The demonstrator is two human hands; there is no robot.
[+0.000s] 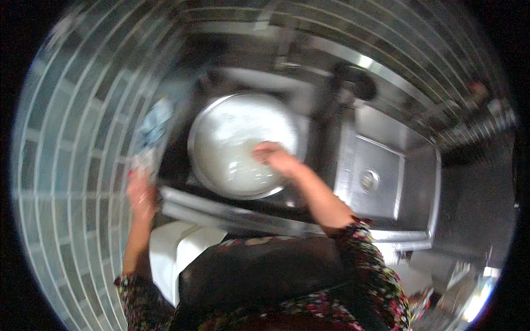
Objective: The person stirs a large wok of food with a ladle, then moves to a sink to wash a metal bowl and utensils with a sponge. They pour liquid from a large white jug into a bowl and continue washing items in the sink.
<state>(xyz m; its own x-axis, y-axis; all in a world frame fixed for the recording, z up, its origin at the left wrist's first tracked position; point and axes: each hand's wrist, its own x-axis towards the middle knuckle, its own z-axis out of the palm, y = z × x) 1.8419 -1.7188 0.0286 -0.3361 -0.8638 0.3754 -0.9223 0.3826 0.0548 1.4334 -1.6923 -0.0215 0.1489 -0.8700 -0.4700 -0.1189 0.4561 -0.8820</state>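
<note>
A wide round metal basin (194, 165) stands before me with whitish, shiny contents (236, 136), perhaps a cloudy liquid. My right hand (275, 157) is over its right part with the fingers curled; blur hides whether it touches the contents or holds anything. My left hand (142, 192) is beside the tiled wall, left of the basin. At its fingertips is a pale, blurred thing (145, 159), and beyond that lies a light-blue crumpled thing (157, 120), perhaps plastic. Whether the left hand grips the pale thing is unclear.
On the right is a stainless-steel sink (399, 165) with a round drain (369, 181). A dark round object (358, 85) stands behind it. The metal counter edge (232, 215) runs in front of me. Below my left side is a white container (182, 244). Tiled wall (83, 165) rises closely on the left.
</note>
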